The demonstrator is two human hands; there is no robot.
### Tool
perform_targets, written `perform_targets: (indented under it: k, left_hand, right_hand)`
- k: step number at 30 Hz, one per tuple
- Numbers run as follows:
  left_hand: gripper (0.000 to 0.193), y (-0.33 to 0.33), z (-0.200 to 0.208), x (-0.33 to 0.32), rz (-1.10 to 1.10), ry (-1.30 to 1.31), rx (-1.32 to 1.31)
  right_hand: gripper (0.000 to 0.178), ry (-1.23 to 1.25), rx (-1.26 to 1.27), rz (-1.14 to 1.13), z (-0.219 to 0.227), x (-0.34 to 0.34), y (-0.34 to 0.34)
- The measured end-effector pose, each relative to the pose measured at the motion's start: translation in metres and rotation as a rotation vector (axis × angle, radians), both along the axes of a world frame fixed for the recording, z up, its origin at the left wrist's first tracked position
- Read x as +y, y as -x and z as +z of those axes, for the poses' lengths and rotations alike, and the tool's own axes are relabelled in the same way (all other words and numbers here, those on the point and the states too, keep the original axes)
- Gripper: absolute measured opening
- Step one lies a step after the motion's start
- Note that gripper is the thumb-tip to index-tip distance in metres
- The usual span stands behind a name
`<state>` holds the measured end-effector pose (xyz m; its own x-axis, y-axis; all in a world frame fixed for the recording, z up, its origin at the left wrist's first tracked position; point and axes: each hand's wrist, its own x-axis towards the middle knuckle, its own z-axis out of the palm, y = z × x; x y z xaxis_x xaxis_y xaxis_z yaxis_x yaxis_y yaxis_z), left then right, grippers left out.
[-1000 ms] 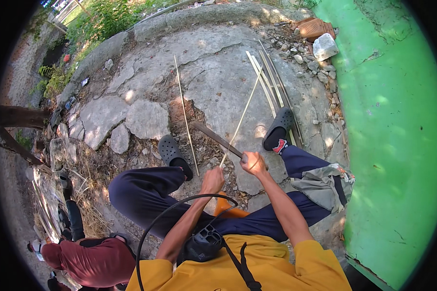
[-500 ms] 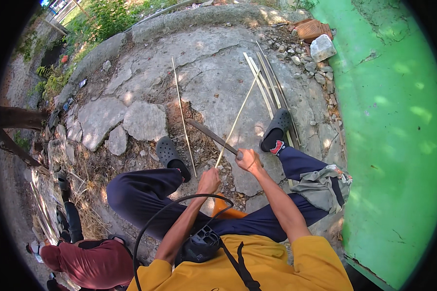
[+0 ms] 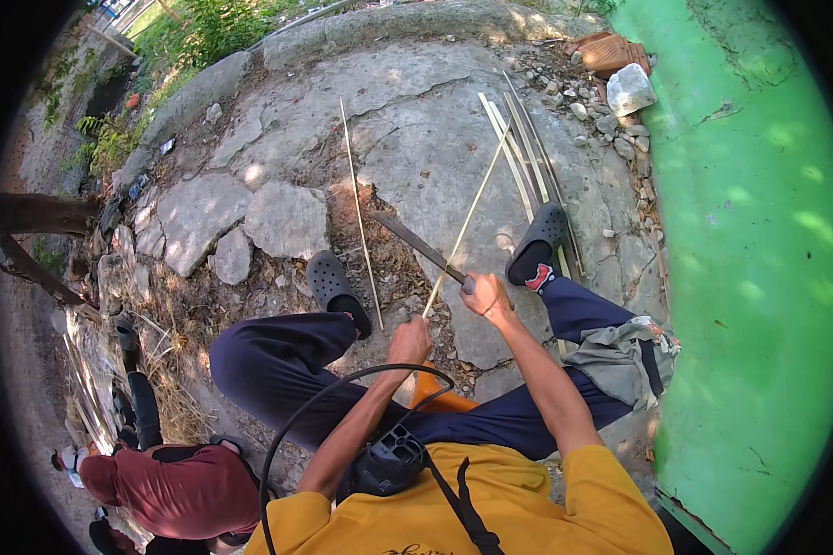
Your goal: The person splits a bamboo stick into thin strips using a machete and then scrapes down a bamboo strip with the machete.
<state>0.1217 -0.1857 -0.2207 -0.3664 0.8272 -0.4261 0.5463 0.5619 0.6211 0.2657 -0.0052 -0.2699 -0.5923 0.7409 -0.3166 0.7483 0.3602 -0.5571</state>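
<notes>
My left hand (image 3: 410, 342) is closed round the near end of a thin pale strip (image 3: 479, 192), which looks like split bamboo. The strip slants away from me to the right, its far end over other strips. My right hand (image 3: 486, 296) grips the handle of a long dark-bladed machete (image 3: 416, 245). Its blade points away to the left and crosses the strip just ahead of my left hand, seemingly against it. Another thin strip (image 3: 356, 203) lies alone on the ground to the left. Beyond my right foot lies a loose bundle of strips (image 3: 528, 157), pale and dark.
Cracked concrete slabs (image 3: 287, 220) and rubble surround my dark clogs (image 3: 329, 279). A green wall (image 3: 740, 277) rises on the right, with a white stone block (image 3: 630, 90) beside it. An orange object (image 3: 440, 400) is between my legs. Another person (image 3: 180, 490) sits behind at left.
The view has shifted slightly. My right hand and the machete have moved a little farther from me along the strip. My left hand keeps its grip on the near end.
</notes>
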Motion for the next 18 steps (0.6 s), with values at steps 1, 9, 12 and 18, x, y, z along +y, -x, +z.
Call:
perform_targets:
  k: [1, 9, 12, 18]
  left_hand:
    - [0.032, 0.004, -0.004, 0.001, -0.014, -0.059, 0.023]
    - [0.033, -0.003, -0.005, -0.001, -0.074, -0.007, 0.026]
    - [0.034, -0.007, -0.011, -0.005, -0.072, 0.053, 0.048]
    - [0.035, 0.003, -0.007, -0.004, -0.044, -0.053, -0.039]
  right_hand:
    - [0.028, 0.023, -0.006, 0.025, 0.008, -0.006, 0.004]
    - [0.029, -0.013, -0.021, -0.036, -0.011, 0.017, -0.01]
    - [0.029, -0.013, -0.072, -0.018, -0.018, 0.014, -0.005]
    - [0.03, 0.037, 0.023, -0.018, -0.01, -0.014, -0.012]
